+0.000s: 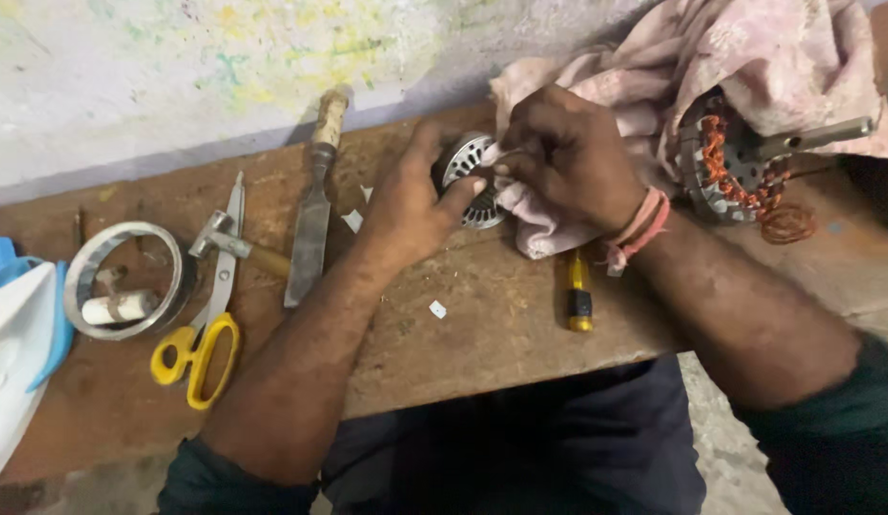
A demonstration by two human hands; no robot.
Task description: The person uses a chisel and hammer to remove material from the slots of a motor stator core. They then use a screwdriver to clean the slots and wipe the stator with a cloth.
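My left hand grips a round slotted metal motor core on the wooden bench, thumb across its front. My right hand is closed over a fold of the pink cloth and presses it against the core's right side. A pink thread band circles my right wrist. Most of the core is hidden under both hands.
A stator with copper windings and a steel shaft lies on the cloth at right. A yellow-handled screwdriver lies under my right wrist. At left are a chisel, a small hammer, yellow-handled scissors, a metal ring and a white-blue clothes iron.
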